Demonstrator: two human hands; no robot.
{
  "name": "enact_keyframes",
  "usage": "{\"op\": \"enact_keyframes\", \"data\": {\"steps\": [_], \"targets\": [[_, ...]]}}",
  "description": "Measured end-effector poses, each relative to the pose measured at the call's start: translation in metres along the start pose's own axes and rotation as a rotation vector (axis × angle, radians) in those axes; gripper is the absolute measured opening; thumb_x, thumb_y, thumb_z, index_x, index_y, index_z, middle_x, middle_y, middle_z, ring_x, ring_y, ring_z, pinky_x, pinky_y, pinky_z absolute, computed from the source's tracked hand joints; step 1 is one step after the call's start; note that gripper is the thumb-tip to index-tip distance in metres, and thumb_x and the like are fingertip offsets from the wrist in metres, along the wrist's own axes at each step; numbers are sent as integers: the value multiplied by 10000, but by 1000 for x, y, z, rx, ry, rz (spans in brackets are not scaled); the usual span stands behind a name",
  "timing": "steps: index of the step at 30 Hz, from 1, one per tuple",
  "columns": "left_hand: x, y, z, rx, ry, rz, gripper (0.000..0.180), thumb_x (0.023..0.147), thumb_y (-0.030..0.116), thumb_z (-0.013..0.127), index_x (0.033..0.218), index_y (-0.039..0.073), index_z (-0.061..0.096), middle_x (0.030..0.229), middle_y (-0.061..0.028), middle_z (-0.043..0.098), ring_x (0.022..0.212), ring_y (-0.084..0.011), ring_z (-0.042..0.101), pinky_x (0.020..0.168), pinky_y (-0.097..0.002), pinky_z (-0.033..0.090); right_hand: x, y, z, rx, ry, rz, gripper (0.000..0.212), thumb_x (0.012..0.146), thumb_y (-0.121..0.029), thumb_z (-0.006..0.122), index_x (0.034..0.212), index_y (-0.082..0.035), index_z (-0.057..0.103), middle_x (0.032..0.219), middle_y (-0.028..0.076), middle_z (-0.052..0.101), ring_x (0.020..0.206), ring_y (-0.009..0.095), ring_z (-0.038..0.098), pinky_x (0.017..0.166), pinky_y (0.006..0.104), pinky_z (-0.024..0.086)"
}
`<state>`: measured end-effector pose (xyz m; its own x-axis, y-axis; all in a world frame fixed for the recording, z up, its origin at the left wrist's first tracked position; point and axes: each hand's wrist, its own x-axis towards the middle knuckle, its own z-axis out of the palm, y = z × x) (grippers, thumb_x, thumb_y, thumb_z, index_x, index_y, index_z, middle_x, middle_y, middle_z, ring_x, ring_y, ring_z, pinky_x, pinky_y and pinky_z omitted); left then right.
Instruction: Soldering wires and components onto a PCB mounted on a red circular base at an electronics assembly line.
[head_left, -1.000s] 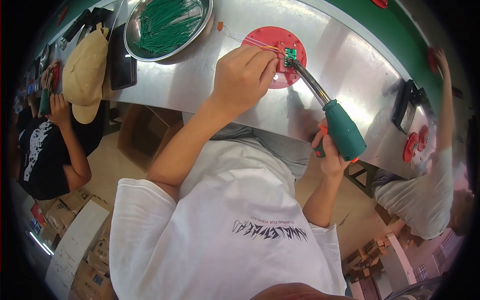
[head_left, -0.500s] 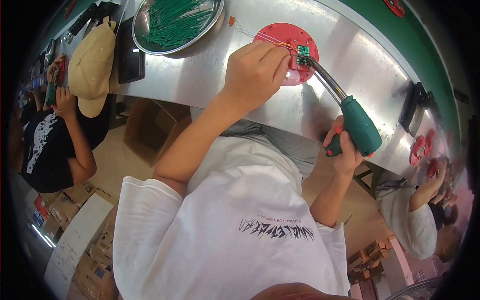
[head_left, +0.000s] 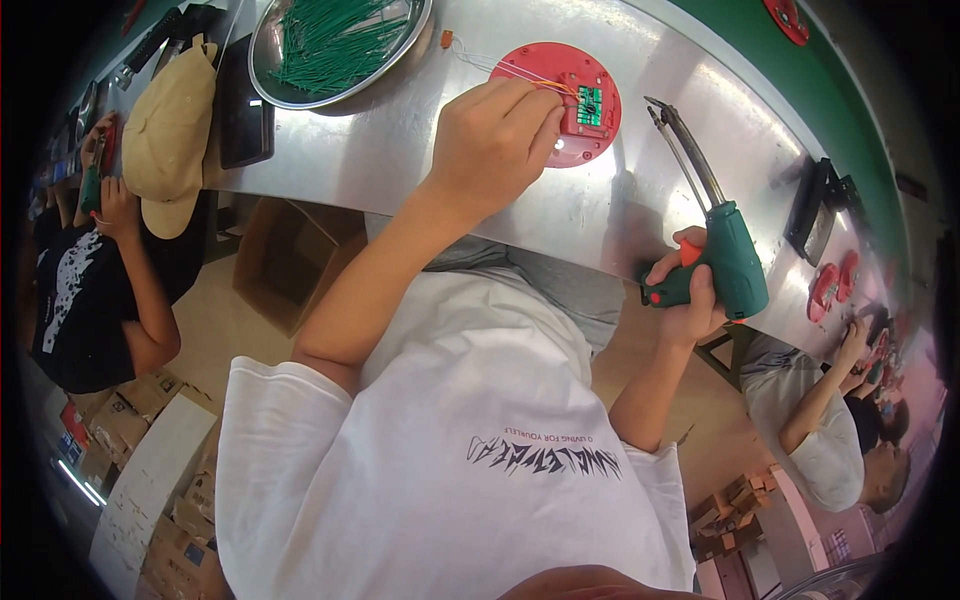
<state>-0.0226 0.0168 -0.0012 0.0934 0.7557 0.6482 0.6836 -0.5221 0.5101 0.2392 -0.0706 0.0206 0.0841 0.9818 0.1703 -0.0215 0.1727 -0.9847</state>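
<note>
A round red plastic housing (head_left: 600, 72) lies on the metal bench, with a small green circuit board (head_left: 590, 105) set in its middle. Thin pale and orange wires (head_left: 535, 77) run from the board to a small orange-brown connector (head_left: 446, 40) at the left. My left hand (head_left: 490, 145) is closed at the housing's left side, fingertips pinched beside the board; what they grip is hidden. My right hand (head_left: 695, 295) is wrapped around the handle of a green soldering gun (head_left: 735, 260), index finger by its red trigger. The gun's tip points up, apart from the board on its right.
A steel bowl (head_left: 420, 45) of green wires stands at the back left, near a dark tablet (head_left: 245, 120) and a tan cap (head_left: 172, 135). A black stand (head_left: 820, 212) and red parts (head_left: 823, 292) are at the right. Co-workers sit on both sides.
The soldering gun's tip has come off the circuit board and moved away to the right. My left hand stays pinched at the housing, and the whole view has shifted slightly.
</note>
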Motion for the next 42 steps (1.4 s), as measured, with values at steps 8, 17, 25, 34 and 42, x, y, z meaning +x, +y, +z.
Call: {"op": "enact_keyframes", "data": {"steps": [8, 17, 25, 34, 42], "targets": [[0, 8, -3, -62, 9, -82, 91, 832, 48, 677, 921, 33, 684, 810, -86, 647, 706, -265, 653, 633, -354, 544, -2, 1, 3, 27, 3, -2, 487, 944, -221, 566, 1280, 120, 477, 1050, 224, 626, 550, 209, 610, 461, 321, 501], [9, 19, -26, -81, 77, 85, 234, 838, -65, 630, 1051, 14, 687, 811, -96, 672, 693, -268, 655, 615, -348, 541, -5, -4, -3, 3, -109, 4, 488, 925, -250, 592, 1231, 125, 529, 1073, 221, 620, 569, 216, 615, 502, 320, 500], [0, 9, 0, -39, -27, -9, 118, 767, 33, 705, 880, 60, 687, 783, -58, 665, 669, -241, 643, 558, -343, 525, -7, -10, 8, -46, -110, 77, 467, 889, -260, 680, 1191, 89, 606, 1031, 177, 653, 592, 183, 601, 551, 299, 474], [-3, 6, 5, -18, 38, -23, 109, 737, 35, 704, 840, 56, 676, 734, -52, 631, 639, -235, 625, 542, -340, 516, -2, -7, 1, -125, -224, 33, 406, 862, -162, 685, 1173, 88, 610, 1010, 165, 655, 603, 177, 603, 557, 293, 477], [-4, 5, 6, -6, 45, -22, 95, 731, 34, 704, 814, 58, 667, 719, -51, 622, 627, -229, 616, 531, -338, 507, -7, -10, 2, -122, -223, 104, 460, 911, -168, 636, 1293, 72, 550, 1067, 187, 638, 590, 193, 597, 539, 299, 469]]}}
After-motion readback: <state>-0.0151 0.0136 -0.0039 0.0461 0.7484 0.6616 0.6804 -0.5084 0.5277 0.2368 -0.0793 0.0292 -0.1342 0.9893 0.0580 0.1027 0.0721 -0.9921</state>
